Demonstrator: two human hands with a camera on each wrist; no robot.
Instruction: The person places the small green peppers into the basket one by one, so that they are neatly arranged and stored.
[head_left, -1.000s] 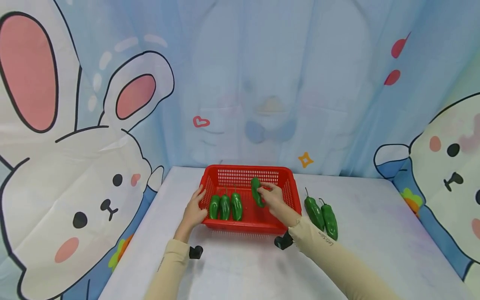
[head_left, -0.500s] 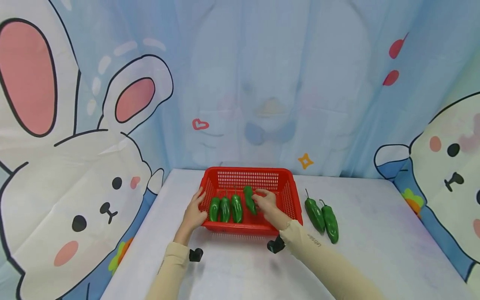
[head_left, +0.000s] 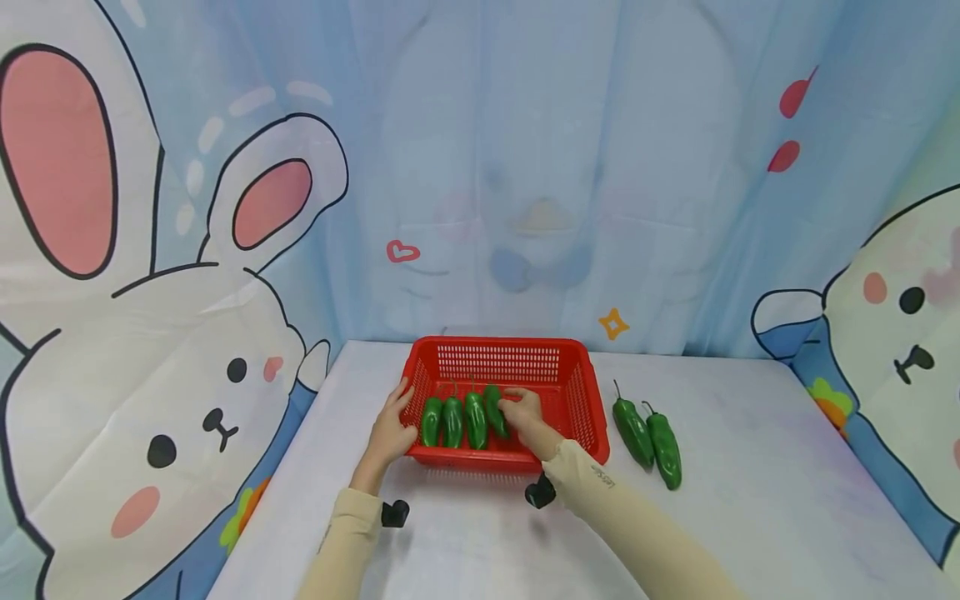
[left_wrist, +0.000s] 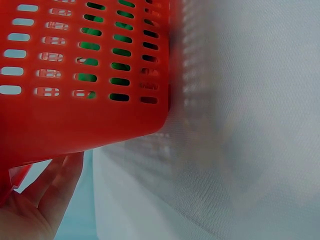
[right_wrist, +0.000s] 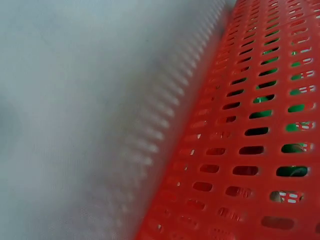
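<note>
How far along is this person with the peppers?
Apparently over halfway. Three peppers already lie side by side in the red basket. The right hand has its fingertips at a fourth pepper, also inside. Probably left: the two peppers lying on the table.

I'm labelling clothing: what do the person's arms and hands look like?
The left sleeve and right sleeve are beige, the right with dark lettering too small to read. Black wrist cameras show beside them. The left hand and right hand are ungloved.
</note>
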